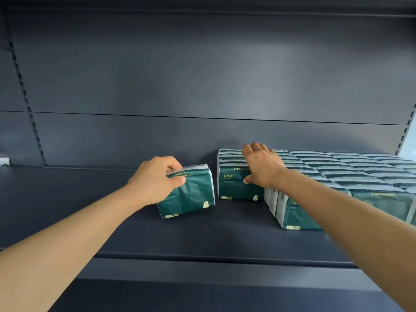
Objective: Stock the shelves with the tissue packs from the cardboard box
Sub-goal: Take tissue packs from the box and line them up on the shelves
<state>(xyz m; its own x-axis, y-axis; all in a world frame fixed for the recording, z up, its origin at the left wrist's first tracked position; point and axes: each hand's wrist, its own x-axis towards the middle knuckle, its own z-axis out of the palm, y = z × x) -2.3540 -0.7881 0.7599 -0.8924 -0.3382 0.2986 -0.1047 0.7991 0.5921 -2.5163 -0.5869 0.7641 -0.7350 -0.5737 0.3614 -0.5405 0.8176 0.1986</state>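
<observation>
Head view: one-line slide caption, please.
Left hand grips a dark green plastic-wrapped tissue pack on the dark metal shelf; right hand rests on the stocked green packs.

Dark green tissue packs [238,185] with white edges on a dark grey shelf [112,221].

I had both bare arms stretched forward toward mid-frame. My left hand [155,180] curled round a pack [189,194]; my right hand [261,165] lay spread, fingers forward, thumb down.

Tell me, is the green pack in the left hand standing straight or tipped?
Tipped. The left hand grips the tissue pack by its top; it leans askew, unlike the upright stocked row beside it.
</observation>
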